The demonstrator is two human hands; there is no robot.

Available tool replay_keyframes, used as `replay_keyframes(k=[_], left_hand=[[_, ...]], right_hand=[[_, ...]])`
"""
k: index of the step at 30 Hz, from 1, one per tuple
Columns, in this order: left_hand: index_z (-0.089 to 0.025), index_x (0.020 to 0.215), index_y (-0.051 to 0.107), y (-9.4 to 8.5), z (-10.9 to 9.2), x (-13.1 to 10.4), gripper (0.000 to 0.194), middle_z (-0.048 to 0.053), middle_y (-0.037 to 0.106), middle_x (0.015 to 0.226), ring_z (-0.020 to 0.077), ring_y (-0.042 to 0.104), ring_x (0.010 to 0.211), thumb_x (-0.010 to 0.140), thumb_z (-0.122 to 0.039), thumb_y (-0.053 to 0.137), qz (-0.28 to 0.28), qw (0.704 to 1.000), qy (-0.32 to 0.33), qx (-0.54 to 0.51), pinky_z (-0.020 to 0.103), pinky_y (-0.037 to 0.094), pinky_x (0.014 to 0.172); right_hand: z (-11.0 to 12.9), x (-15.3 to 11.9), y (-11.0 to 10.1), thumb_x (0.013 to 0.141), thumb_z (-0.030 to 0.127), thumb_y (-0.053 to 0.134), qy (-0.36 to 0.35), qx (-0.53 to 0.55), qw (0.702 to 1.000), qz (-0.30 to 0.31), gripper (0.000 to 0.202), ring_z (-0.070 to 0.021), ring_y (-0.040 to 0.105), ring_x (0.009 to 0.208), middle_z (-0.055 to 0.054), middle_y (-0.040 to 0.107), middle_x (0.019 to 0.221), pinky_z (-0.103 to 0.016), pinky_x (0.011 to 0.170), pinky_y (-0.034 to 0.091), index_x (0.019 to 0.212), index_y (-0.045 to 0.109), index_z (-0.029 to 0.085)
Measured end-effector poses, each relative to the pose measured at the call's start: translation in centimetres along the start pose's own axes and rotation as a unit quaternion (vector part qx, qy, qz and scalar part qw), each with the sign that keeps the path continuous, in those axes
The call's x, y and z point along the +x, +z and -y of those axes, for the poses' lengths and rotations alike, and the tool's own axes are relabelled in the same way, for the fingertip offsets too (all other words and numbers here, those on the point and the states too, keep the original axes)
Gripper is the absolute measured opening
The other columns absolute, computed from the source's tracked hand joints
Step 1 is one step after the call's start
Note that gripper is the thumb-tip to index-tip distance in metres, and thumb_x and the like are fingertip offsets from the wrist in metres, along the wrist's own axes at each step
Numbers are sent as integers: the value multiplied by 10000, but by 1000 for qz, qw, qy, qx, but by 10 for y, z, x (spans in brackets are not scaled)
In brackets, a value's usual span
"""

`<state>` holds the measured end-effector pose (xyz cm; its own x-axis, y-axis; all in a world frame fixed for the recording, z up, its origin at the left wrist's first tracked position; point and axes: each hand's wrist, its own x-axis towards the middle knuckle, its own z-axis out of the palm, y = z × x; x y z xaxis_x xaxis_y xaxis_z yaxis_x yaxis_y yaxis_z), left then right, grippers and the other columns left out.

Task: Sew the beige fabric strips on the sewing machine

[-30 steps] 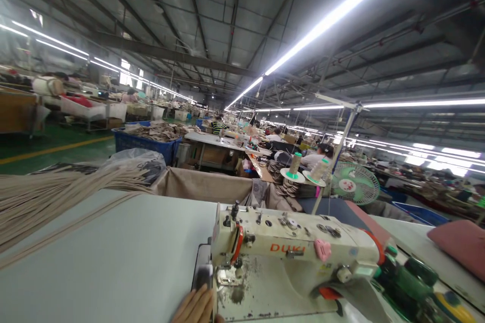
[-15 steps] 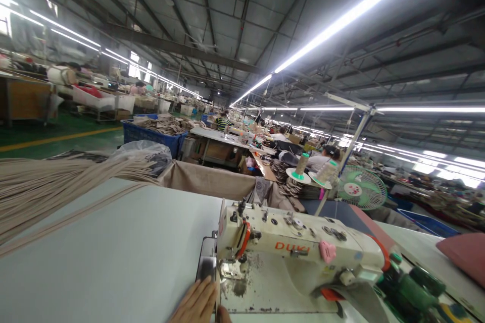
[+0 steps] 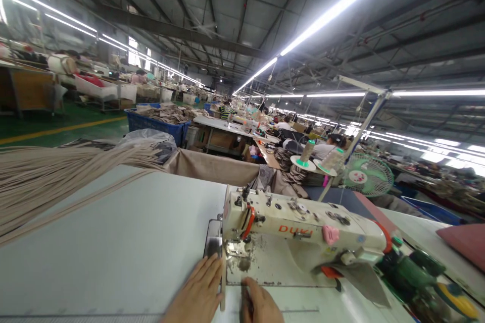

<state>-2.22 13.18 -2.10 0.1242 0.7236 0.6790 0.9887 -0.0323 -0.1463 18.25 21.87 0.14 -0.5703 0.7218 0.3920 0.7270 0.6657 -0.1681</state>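
Observation:
My left hand (image 3: 200, 290) lies flat with its fingers stretched forward, just left of the needle area of a cream sewing machine (image 3: 303, 227). Its fingertips are at the dark metal plate (image 3: 213, 246). Along its right side, touching the fingers and thumb, runs a narrow beige strip (image 3: 223, 282), which goes up past the machine's head. My right hand (image 3: 262, 304) is by the front edge of the machine bed. Its fingers are partly bent, with thumb and index finger apart, and nothing shows between them. The lower parts of both hands are cut off by the frame.
Long beige strips (image 3: 76, 171) lie bundled on the left of the pale table (image 3: 125, 242). Behind it are a fabric-lined bin (image 3: 212, 167) and a blue crate (image 3: 155, 128). Thread cones (image 3: 306, 152) and a green fan (image 3: 366, 175) stand beyond the machine. Co-workers sit farther off.
My right hand has come further into view and now lies right of the strip, apart from it. My left hand stays flat beside the plate. The view has tilted slightly.

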Motion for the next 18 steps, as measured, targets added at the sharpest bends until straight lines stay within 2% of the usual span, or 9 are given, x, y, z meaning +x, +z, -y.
replay_keyframes(k=[4,8,18], left_hand=[[-118,1475,470,-19,-6,4,499,110,536,1516,250,496,1414,1007,-290,499,96,992,-47,-68,446,468,1159],[-84,1479,457,-30,-5,10,513,144,506,1534,284,446,1452,1024,-320,487,155,980,-68,-104,497,416,1205],[-96,1480,449,-26,3,18,507,149,489,1547,295,412,1473,1037,-340,477,191,969,-87,-132,513,370,1222]], right_hand=[[9,-4,-17,840,52,505,-18,39,999,13,459,-191,716,881,-42,760,979,-257,799,525,1225,668,240],[17,-1,-28,811,63,522,-2,51,999,17,438,-203,696,893,-56,751,986,-275,809,509,1193,674,213],[17,-4,-23,766,60,508,-3,65,998,-1,438,-199,649,854,-61,728,936,-274,784,459,1148,675,197]])
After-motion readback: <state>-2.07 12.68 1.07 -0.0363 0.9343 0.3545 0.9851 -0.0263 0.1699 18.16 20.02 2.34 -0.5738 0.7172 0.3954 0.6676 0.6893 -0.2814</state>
